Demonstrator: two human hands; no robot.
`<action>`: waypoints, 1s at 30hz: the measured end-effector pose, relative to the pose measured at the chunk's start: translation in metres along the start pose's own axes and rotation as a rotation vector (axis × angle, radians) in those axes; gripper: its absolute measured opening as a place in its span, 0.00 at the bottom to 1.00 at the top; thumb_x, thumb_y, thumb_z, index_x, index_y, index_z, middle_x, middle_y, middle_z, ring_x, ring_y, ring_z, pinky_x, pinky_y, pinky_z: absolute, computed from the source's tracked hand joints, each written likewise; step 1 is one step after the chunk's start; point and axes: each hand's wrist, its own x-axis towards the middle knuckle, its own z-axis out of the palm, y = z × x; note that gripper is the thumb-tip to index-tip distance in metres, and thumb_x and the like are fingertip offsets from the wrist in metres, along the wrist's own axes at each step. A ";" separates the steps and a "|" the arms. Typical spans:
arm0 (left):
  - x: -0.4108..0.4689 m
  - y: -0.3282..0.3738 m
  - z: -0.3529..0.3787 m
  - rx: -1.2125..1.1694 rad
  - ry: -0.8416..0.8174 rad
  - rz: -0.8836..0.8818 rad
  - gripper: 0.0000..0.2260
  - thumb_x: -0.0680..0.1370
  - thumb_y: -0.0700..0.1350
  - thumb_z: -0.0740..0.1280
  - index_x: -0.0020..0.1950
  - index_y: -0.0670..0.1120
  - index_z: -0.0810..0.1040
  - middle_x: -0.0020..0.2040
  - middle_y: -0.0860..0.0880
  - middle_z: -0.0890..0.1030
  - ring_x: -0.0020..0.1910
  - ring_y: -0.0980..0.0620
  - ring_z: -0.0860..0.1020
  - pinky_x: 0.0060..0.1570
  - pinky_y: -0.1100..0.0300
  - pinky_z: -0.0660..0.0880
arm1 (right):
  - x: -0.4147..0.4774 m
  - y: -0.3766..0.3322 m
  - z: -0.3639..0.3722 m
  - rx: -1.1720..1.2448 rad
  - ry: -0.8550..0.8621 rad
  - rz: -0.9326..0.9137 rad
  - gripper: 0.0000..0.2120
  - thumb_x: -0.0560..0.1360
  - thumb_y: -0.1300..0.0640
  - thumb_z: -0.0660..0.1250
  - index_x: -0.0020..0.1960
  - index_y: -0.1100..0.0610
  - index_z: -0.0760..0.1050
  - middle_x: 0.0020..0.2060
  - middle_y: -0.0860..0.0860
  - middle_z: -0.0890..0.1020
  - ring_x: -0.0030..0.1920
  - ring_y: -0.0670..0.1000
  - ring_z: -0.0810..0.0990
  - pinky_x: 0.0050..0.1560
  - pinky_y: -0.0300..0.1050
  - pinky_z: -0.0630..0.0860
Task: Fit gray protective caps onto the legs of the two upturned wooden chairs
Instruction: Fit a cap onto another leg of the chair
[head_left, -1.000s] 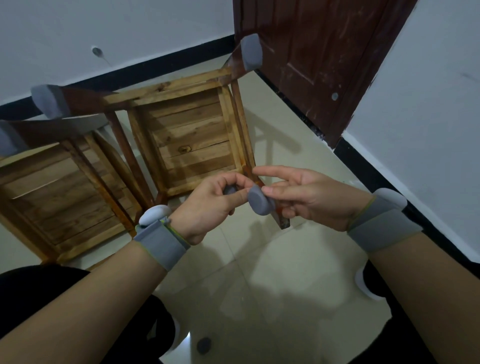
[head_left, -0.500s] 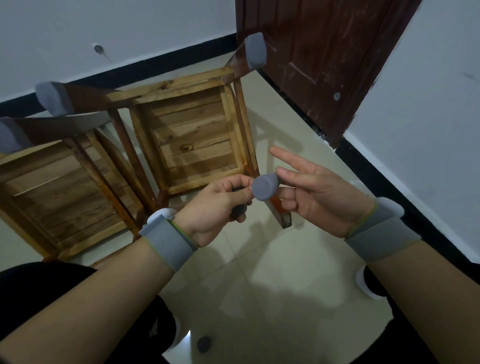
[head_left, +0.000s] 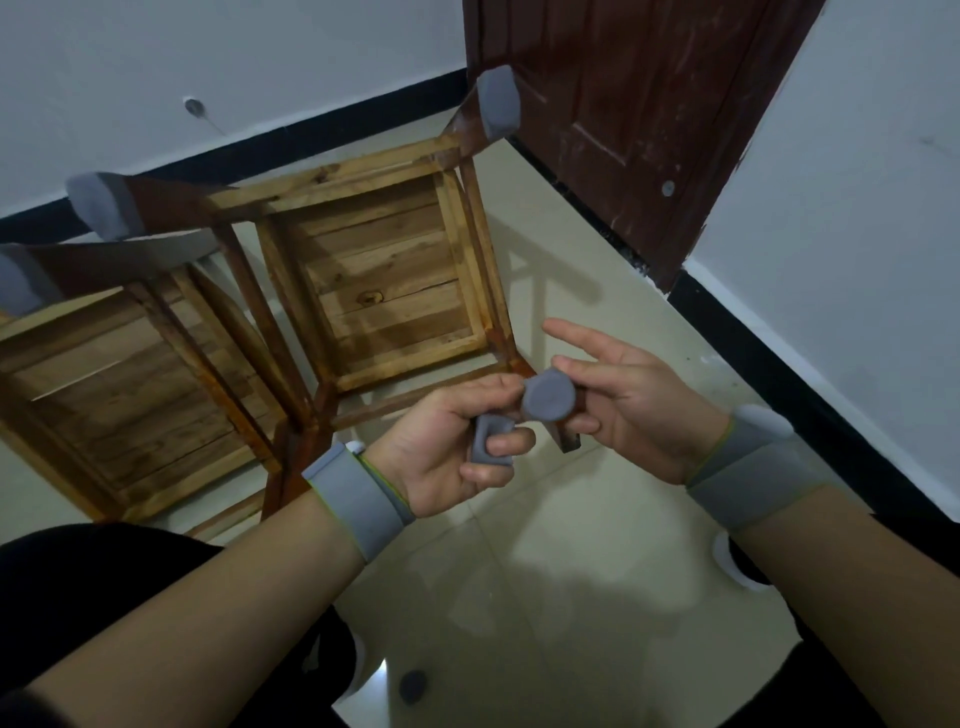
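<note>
Two upturned wooden chairs stand side by side: the right chair (head_left: 384, 291) and the left chair (head_left: 119, 374). Gray caps sit on the far right leg (head_left: 498, 101), a far left leg (head_left: 101, 202) and a leg at the left edge (head_left: 18, 283). A round gray cap (head_left: 549, 396) sits at the top of the right chair's near leg (head_left: 563, 434), pinched between my left hand (head_left: 447, 447) and my right hand (head_left: 618, 395). My left hand's lower fingers also curl around a spare gray cap (head_left: 488, 441). My right index finger points outward.
A dark red door (head_left: 623, 104) stands behind the right chair, with white walls and black skirting (head_left: 779, 374) on the right. One loose gray cap (head_left: 413, 686) lies on the tiled floor between my knees. A white shoe (head_left: 737, 566) shows under my right forearm.
Both hands rose slightly with the round cap, which now faces me end-on over the leg top. The spare cap in my left hand has come into plain view.
</note>
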 end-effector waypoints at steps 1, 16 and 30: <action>0.001 -0.004 0.002 0.002 0.007 -0.044 0.06 0.79 0.43 0.58 0.54 0.45 0.71 0.37 0.50 0.74 0.26 0.57 0.66 0.17 0.69 0.58 | -0.001 0.002 -0.003 0.005 -0.005 -0.006 0.22 0.80 0.62 0.59 0.72 0.53 0.64 0.39 0.56 0.75 0.34 0.47 0.69 0.31 0.42 0.59; 0.051 -0.073 0.002 0.132 0.318 -0.045 0.05 0.81 0.42 0.59 0.49 0.45 0.74 0.34 0.49 0.70 0.25 0.56 0.66 0.20 0.71 0.57 | -0.020 0.050 -0.057 -0.292 0.130 0.093 0.18 0.80 0.61 0.60 0.69 0.52 0.68 0.30 0.49 0.74 0.31 0.46 0.66 0.32 0.40 0.62; 0.092 -0.079 -0.032 0.134 0.566 0.002 0.05 0.79 0.43 0.63 0.52 0.43 0.75 0.32 0.47 0.66 0.23 0.54 0.65 0.21 0.68 0.58 | 0.038 0.072 -0.078 -0.456 0.196 -0.017 0.19 0.78 0.68 0.61 0.67 0.59 0.63 0.28 0.50 0.72 0.24 0.36 0.72 0.30 0.28 0.68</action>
